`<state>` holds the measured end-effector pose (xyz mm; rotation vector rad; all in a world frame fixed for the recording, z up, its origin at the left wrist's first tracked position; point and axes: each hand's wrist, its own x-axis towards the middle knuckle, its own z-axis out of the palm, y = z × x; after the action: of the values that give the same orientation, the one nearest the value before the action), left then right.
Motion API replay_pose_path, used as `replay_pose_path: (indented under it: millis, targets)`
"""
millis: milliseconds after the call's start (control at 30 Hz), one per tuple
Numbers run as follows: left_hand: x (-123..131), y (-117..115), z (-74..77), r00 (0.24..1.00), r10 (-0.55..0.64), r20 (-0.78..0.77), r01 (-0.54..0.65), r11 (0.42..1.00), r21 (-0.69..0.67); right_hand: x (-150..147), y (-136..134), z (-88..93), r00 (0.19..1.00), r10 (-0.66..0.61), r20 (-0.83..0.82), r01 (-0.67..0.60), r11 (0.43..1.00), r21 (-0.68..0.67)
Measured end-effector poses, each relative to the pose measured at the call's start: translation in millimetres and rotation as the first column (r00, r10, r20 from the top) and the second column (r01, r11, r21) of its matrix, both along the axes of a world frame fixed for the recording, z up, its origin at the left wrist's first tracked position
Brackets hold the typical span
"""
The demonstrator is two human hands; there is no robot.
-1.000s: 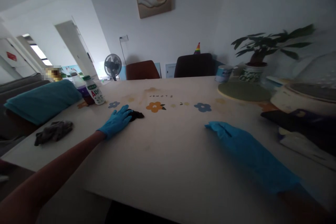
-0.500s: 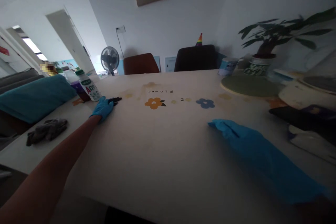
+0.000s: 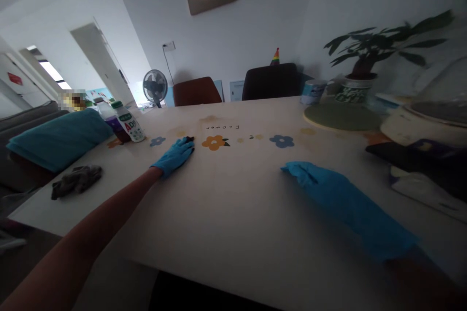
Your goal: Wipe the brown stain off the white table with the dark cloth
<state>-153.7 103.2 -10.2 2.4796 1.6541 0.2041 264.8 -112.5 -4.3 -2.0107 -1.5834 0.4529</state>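
My left hand (image 3: pixel 174 156), in a blue glove, presses a small dark cloth (image 3: pixel 189 140) against the white tabletop (image 3: pixel 219 194), left of the orange printed flower. Only a bit of the cloth shows past the fingertips. My right hand (image 3: pixel 304 173), also in a blue glove, rests on the right side of the table near the blue printed flower; its fingers look drawn together, and whatever they may hold is hidden. A crumpled grey cloth (image 3: pixel 76 181) lies near the table's left edge.
Two bottles, one white with a green cap (image 3: pixel 129 124), stand at the left. At the right are a can (image 3: pixel 313 92), a round green mat (image 3: pixel 339 117), a potted plant (image 3: pixel 355 90), a pale pot (image 3: pixel 404 126) and a black object (image 3: pixel 397 155). Chairs stand behind.
My left hand has slid right across the table with the dark cloth, away from the bottles, uncovering a blue printed flower. The view has shifted slightly; my right hand keeps much the same pose.
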Motion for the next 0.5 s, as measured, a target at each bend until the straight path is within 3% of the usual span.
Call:
replay_pose_path:
  millis: [100,233,367,500]
  targets:
    - [58.1,-7.4,0.5,0.985,-0.168,0.029,0.168,0.986,-0.017,1.2,-1.9,2.9,1.0,-0.009,0.009,0.009,0.999,-0.048]
    - [148.6,-12.7,-1.6,0.908,-0.416,-0.046,0.417,0.909,0.001,5.6,-0.5,0.3,1.0,-0.011,0.023,0.012,1.0,-0.022]
    - [226.2,-21.7,-9.1,0.892,-0.451,-0.023,0.45,0.892,-0.04,6.3,2.8,0.2,0.996,-0.065,0.062,0.068,0.997,-0.043]
    - [259.1,-33.2,-17.9,0.9,-0.437,0.012,0.437,0.899,-0.026,8.9,5.5,-4.1,0.999,-0.011,0.038,0.012,1.0,-0.024]
